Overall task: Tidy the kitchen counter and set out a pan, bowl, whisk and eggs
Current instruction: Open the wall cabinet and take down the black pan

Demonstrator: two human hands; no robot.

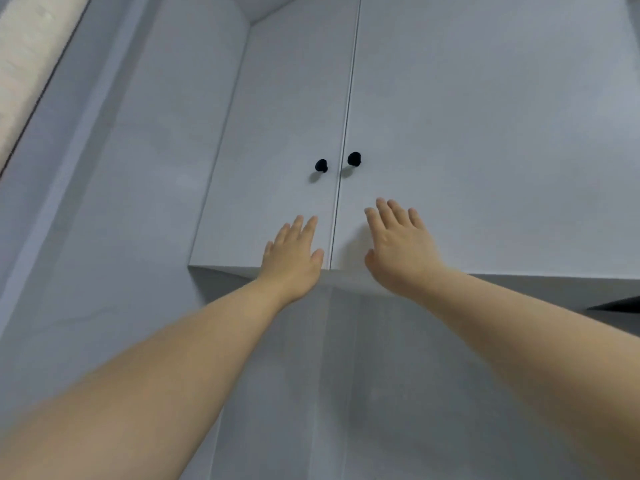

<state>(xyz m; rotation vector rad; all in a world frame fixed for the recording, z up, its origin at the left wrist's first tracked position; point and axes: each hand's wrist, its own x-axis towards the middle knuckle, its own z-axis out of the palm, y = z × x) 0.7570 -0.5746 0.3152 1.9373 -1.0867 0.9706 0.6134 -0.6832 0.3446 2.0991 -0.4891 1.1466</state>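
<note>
With each grip empty and fingers straight, the left hand (294,258) and right hand (401,244) sit just below the left knob (321,165) and right knob (354,158) of the shut cupboard (467,133); pan, bowl, whisk and eggs are out of view.

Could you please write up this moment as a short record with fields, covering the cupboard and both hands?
view: looking up at a grey wall cupboard
doors: left door, right door, both shut
knobs: left knob and right knob, black, flanking the seam
left hand: raised, fingers straight, below the left knob, holds nothing
right hand: raised, fingers straight, below the right knob, holds nothing
door contact: unclear
</note>
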